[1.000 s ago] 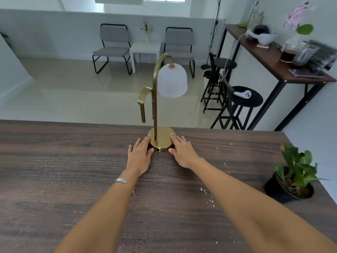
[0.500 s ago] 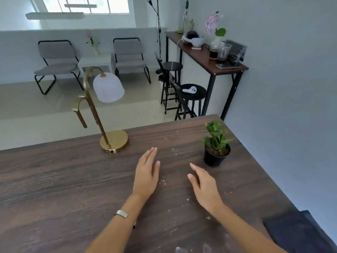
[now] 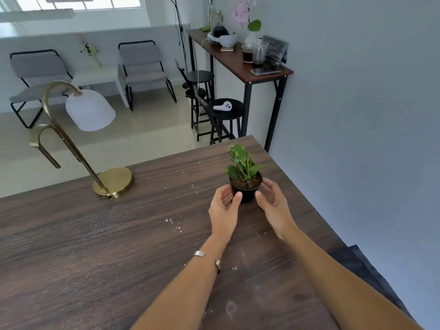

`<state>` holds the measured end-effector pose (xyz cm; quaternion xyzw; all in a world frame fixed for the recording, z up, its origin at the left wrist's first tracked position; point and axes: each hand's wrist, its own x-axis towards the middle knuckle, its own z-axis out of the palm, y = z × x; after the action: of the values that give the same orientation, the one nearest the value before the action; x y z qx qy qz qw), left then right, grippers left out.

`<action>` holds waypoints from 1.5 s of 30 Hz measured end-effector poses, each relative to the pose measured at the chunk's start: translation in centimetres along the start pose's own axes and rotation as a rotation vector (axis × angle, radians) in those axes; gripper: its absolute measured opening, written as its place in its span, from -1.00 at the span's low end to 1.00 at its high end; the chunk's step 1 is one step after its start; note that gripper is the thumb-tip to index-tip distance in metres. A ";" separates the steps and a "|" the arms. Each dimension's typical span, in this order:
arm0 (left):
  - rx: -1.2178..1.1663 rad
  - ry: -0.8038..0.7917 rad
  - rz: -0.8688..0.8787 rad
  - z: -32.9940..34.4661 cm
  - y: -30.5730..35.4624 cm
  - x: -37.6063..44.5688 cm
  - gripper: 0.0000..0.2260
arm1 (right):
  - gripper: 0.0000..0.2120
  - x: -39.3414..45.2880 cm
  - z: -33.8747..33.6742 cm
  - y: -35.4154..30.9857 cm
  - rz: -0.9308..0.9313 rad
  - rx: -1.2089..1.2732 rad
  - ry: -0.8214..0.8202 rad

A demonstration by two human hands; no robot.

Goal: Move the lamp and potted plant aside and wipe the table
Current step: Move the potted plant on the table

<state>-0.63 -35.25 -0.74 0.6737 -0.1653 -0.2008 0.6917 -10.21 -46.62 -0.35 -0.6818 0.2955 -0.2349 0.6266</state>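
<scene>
A small potted plant [image 3: 245, 177], green leaves in a black pot, stands near the far right corner of the dark wooden table [image 3: 95, 246]. My left hand [image 3: 223, 206] and my right hand [image 3: 273, 203] are cupped on either side of the pot with fingers apart. The left thumb touches the pot's front, and the pot rests on the table. The brass lamp [image 3: 113, 183] with a white bell shade stands at the far edge, well left of my hands. White crumbs [image 3: 176, 225] are scattered over the tabletop.
A dark folded cloth [image 3: 357, 260] lies at the table's right edge, near a grey wall. Beyond the table are black stools [image 3: 226, 110], a high side table [image 3: 238, 65] with cups and a headset, and two grey chairs.
My hands left the lamp's base, crossed the table to the right, and now sit around the potted plant. My view turned right, so the lamp appears farther left.
</scene>
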 end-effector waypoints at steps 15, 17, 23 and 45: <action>0.016 0.077 0.086 -5.6 2.5 1.6 -0.69 | -0.52 1.7 6.1 -2.6 -0.024 0.097 -0.135; 0.026 0.143 0.103 -8.0 3.6 1.9 -0.69 | -0.54 2.1 8.9 -3.6 -0.052 0.106 -0.177; 0.000 0.342 0.100 -17.6 5.3 2.0 -0.67 | -0.59 2.4 19.2 -6.0 -0.110 0.103 -0.366; 0.357 0.424 0.038 -28.1 1.6 -2.1 -0.52 | -0.46 -1.7 27.6 -5.4 0.013 -0.216 -0.617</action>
<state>11.65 -9.83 -0.15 0.8087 -0.0620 -0.0098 0.5849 8.20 -25.43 2.19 -0.7814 0.1193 0.0192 0.6122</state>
